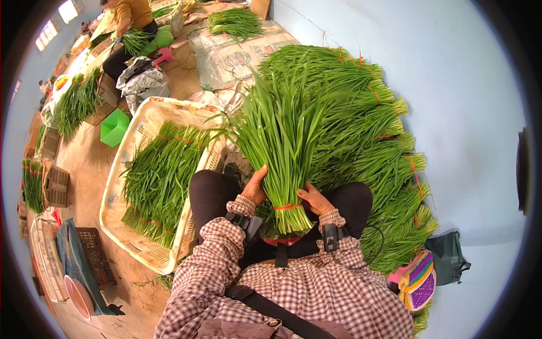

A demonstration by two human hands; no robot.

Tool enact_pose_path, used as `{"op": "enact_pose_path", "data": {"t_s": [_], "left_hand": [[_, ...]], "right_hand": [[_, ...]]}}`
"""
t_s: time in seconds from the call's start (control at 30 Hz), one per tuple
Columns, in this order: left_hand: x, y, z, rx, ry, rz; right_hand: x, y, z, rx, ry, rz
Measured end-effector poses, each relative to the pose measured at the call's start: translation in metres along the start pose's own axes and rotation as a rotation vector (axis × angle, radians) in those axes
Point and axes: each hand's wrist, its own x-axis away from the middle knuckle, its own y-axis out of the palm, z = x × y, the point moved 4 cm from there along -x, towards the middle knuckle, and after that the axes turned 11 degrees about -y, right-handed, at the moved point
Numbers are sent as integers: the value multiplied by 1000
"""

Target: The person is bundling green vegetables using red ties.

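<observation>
Between my hands stands a bundle of garlic chives (286, 144), leaf tips pointing away from me and pale cut ends towards my lap. A red tie (288, 207) circles it near the cut ends. My left hand (255, 186) grips its left side, thumb up along the stems. On the opposite side my right hand (315, 199) holds it, thumb against the stems. To my left sits a cream plastic crate (159, 265) with several tied bundles (165, 182) lying in it. At my right, a large heap of tied bundles (360, 156) reaches along the wall.
The pale blue wall (457, 106) bounds the right side. A green container (114, 128) and a bag-lined bucket (144, 82) stand beyond the crate. Another person (131, 25) sits at the far left holding greens. A pink basin (78, 297) lies tilted at lower left.
</observation>
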Motion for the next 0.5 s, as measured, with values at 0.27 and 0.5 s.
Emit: {"op": "enact_pose_path", "data": {"t_s": [0.27, 0.5], "left_hand": [[-18, -43, -18, 49, 175, 156], [-21, -32, -22, -34, 190, 151]], "right_hand": [[23, -19, -104, 894, -612, 527], [-28, 16, -151, 976, -770, 610]]}}
